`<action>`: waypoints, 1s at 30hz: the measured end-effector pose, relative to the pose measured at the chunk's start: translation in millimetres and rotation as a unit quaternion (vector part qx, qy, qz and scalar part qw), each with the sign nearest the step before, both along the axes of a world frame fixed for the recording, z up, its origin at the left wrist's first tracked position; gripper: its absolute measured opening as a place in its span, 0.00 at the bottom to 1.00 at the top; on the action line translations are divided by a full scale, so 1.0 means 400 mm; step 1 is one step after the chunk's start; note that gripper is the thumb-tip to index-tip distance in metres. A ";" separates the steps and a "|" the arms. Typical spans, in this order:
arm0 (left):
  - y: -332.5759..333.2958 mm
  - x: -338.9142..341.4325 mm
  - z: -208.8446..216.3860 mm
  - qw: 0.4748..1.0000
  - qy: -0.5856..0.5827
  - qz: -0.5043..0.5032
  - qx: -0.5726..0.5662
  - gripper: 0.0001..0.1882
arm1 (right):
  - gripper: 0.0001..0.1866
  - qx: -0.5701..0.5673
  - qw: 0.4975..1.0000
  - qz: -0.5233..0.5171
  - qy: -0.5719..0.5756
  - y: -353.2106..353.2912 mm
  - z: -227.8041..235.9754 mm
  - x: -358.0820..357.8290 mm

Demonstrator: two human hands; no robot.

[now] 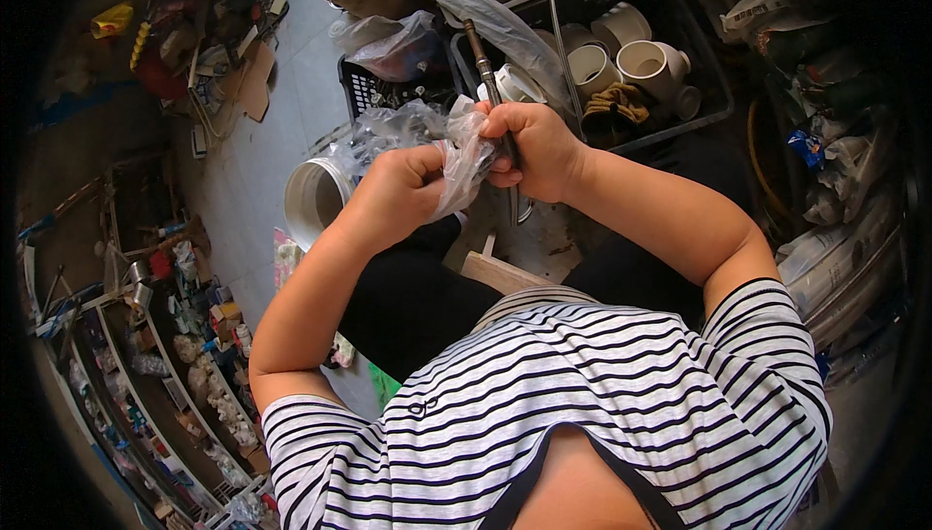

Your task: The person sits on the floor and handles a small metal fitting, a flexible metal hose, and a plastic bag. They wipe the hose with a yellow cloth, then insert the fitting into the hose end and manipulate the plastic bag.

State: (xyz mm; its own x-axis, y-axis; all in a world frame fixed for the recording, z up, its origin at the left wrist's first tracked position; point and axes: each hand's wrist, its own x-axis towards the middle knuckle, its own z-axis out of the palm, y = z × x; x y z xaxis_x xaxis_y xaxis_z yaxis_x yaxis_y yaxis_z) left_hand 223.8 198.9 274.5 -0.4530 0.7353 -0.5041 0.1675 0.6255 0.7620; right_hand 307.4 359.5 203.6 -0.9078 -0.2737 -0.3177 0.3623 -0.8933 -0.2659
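Note:
My left hand [400, 192] is closed, pinching a crumpled clear plastic bag [468, 166] in front of my lap. My right hand [537, 147] is wrapped around a long dark metal rod [482, 59], slanting from upper left to lower right. The rod has ringed bands near its upper end and a shiny curved piece at its lower end. Right thumb and fingers also touch the bag's edge. More loose clear plastic [393, 132] lies beyond my left hand. What the bag contains, if anything, I cannot make out.
Ahead stands a black crate [718, 93] with white pipe fittings [644, 61] and yellow-brown gloves [619, 103]. A white bucket [318, 202] lies tilted at my left knee. Below my hands is a wooden piece [500, 273]. Cluttered shelves [146, 365] line the left; plastic-wrapped goods [825, 258] the right.

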 end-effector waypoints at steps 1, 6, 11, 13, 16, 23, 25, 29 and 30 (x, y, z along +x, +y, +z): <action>-0.003 -0.003 0.000 1.000 -0.004 0.000 0.015 0.08 | 0.03 -0.002 1.000 0.002 0.005 0.000 -0.002 -0.001; -0.020 -0.026 0.001 0.999 0.040 0.028 0.024 0.07 | 0.03 -0.003 1.000 0.003 0.007 -0.003 -0.007 -0.006; -0.023 -0.025 0.026 0.993 0.110 -0.009 0.030 0.05 | 0.03 0.002 1.000 0.004 0.011 -0.008 -0.004 -0.010; -0.024 -0.024 0.048 0.981 0.186 -0.059 0.020 0.05 | 0.03 0.005 1.000 0.002 0.007 -0.009 -0.003 -0.010; -0.015 -0.021 0.067 0.970 0.230 -0.073 0.010 0.05 | 0.04 0.011 1.000 -0.002 0.007 -0.010 -0.002 -0.012; -0.016 -0.022 0.082 0.972 0.222 -0.075 -0.006 0.06 | 0.04 0.006 0.999 0.000 0.040 -0.009 -0.005 -0.012; -0.019 -0.025 0.081 0.977 0.195 -0.082 0.009 0.07 | 0.04 0.007 0.999 -0.002 0.043 -0.009 -0.006 -0.011; -0.022 -0.026 0.062 0.993 0.108 0.016 0.054 0.06 | 0.06 -0.001 0.998 -0.009 0.055 -0.005 -0.012 -0.012; -0.022 -0.022 0.053 0.992 0.069 0.059 0.089 0.05 | 0.06 -0.008 0.998 -0.008 0.062 -0.004 -0.014 -0.013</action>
